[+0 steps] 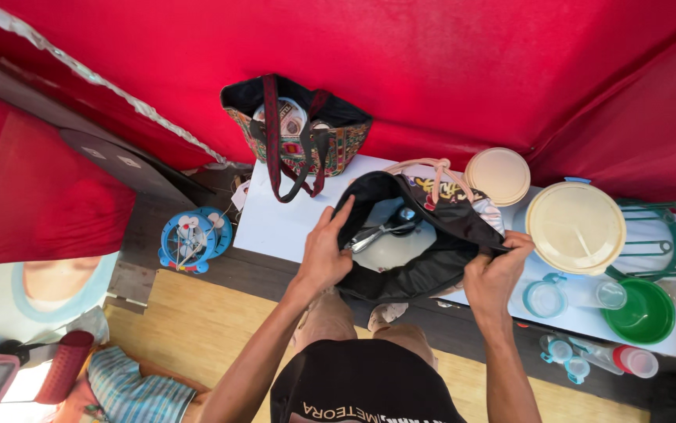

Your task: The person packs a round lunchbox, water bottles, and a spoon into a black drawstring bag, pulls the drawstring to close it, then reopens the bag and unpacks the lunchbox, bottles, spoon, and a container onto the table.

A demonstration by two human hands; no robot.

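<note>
Black fabric bag (432, 266) sat on the white worktop (275, 223), our left hand (324, 254) and right hand (497, 274) each clamped on its rim, spreading it; metal spoons (381, 233) already lay inside.

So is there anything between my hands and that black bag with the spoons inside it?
Nothing visible. The left hand already grips the near left rim of the black bag, and the right hand grips its right edge, holding the mouth open. Inside, metal spoons lie on a white container lid, uncovered.
</note>
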